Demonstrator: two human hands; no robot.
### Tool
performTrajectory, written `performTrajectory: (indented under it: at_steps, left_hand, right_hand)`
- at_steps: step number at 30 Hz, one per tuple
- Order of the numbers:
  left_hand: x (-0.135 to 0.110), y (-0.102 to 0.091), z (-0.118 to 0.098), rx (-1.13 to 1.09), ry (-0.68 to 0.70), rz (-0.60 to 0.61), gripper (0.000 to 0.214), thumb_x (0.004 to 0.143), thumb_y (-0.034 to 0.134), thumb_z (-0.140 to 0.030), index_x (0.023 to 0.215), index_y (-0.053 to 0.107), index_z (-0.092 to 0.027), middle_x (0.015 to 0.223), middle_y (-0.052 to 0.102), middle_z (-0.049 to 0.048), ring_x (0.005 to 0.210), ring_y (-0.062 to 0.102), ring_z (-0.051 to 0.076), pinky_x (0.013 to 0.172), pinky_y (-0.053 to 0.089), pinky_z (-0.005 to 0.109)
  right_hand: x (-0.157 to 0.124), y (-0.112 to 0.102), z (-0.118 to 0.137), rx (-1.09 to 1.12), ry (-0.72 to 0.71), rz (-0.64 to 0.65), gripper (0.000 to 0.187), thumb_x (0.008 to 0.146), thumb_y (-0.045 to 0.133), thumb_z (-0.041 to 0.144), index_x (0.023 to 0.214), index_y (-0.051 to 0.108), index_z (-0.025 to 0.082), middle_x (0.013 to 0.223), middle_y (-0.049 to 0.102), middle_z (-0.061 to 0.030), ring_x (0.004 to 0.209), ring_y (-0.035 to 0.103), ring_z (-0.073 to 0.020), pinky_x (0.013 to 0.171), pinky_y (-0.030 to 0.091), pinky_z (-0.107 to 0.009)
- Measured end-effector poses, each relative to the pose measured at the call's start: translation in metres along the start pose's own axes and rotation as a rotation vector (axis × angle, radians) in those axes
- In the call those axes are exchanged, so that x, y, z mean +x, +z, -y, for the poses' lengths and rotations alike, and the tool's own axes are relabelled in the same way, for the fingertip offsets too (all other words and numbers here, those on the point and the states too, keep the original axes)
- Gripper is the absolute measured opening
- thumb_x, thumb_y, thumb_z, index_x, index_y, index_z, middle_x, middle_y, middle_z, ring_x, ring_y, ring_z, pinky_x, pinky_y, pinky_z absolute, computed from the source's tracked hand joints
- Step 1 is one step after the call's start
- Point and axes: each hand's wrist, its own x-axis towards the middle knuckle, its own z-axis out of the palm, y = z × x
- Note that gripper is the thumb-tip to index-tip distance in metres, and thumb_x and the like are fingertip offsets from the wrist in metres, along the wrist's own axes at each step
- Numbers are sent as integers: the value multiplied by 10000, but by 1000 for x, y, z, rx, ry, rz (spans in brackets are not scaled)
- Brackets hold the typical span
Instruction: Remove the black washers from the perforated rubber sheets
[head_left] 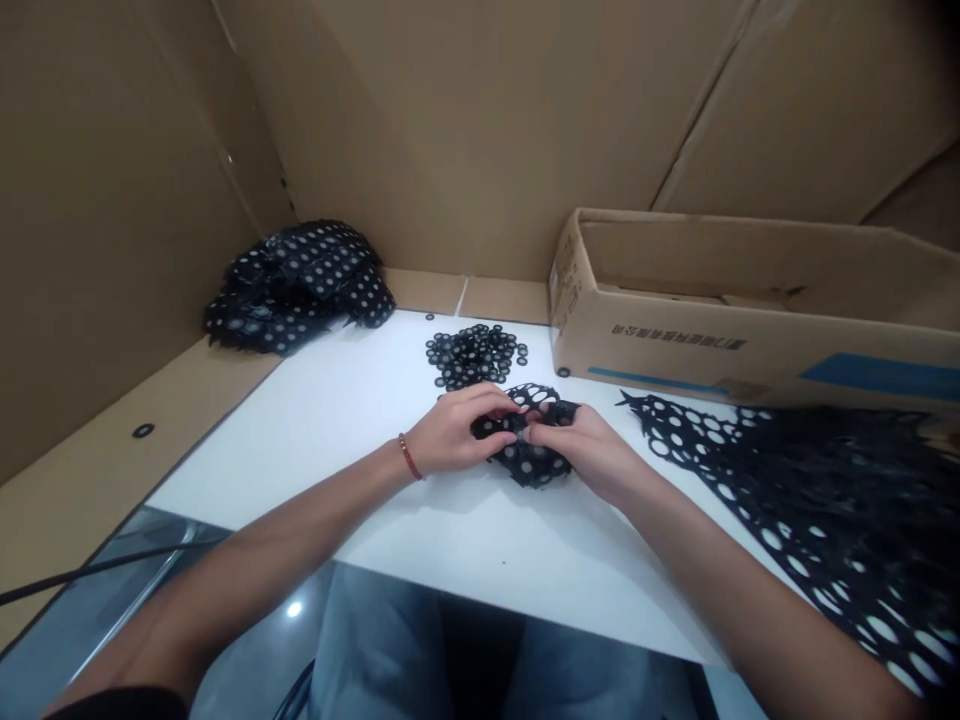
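Note:
Between both hands is a black perforated rubber sheet (529, 466), bunched up, partly with ring centres still in it and partly with open holes. My left hand (457, 430) grips its left side, thumb and fingers pinched near the middle. From the right, my right hand (589, 445) pinches the same sheet, thumb close to the left thumb. Whatever lies right between the fingertips is too small to make out. Just behind the hands lies a pile of small black rubber rings (476, 352) on the white tabletop (450, 530).
A stack of dotted black sheets (300, 285) sits at the back left. On the right, a heap of holed black sheet scrap (840, 500) lies before an open cardboard box (660, 335). One loose ring (143, 431) rests at far left. Cardboard walls (465, 130) enclose the back.

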Motion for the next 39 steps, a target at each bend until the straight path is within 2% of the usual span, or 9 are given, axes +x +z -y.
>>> performTrajectory:
  at_steps: [5,13,16,20,23,25,30,34,39]
  left_hand:
    - [1,8,2,-114,-138,-92,159,801,612,-220,915,665,-124,877,663,77,739,618,126,703,538,247]
    - [3,19,1,-13,-60,-223,205,755,544,-142,871,713,-132,811,707,55,699,633,124,662,516,218]
    - [3,18,3,-103,-186,-222,237,786,517,-167,888,729,-137,836,728,50,719,653,129,676,517,216]
    - [2,19,3,-231,-398,-187,256,816,507,-206,919,732,-138,929,742,53,849,681,164,793,530,252]
    - [-3,20,0,-232,-494,-204,251,828,501,-201,911,730,-143,922,745,50,861,688,170,803,540,265]
    - [-7,21,-3,-165,-454,-227,243,827,500,-174,906,728,-148,917,745,51,852,691,166,807,544,268]
    - [-14,16,-12,-54,-173,-240,240,816,503,-79,941,700,-132,912,733,74,818,689,139,775,556,231]
    - [-16,11,-12,2,-121,-235,268,795,514,-36,976,681,-142,916,729,78,833,690,140,771,567,224]
    - [-17,10,-9,27,-84,-241,274,807,505,-48,994,676,-152,929,729,77,859,688,147,795,568,249]
  right_hand:
    - [4,-3,-4,182,80,29,166,595,700,187,754,653,173,699,669,13,704,596,-152,659,429,-256]
    - [6,-5,-4,132,-8,26,208,590,741,208,780,669,166,715,695,1,701,607,-145,686,441,-255]
    - [6,-5,-5,115,-23,21,233,590,753,232,794,658,175,725,691,6,721,611,-153,707,447,-267]
    - [3,-1,-6,102,1,-22,257,590,760,250,810,649,178,711,676,7,707,603,-162,679,442,-277]
    - [-2,4,-8,89,49,-67,265,597,753,260,829,657,175,724,672,0,721,597,-171,680,440,-282]
    - [-4,7,-9,23,78,-90,258,631,730,297,848,672,171,760,677,-13,752,594,-179,696,441,-286]
    - [-7,10,-7,-85,109,-98,266,680,687,362,851,672,159,817,686,-35,813,590,-199,746,453,-297]
    - [-8,11,-4,-123,82,-50,232,694,669,354,810,659,153,752,656,-18,746,575,-178,698,455,-277]
    - [-8,15,-3,-102,44,-100,242,668,692,345,818,656,158,756,654,-7,742,578,-173,703,449,-274]
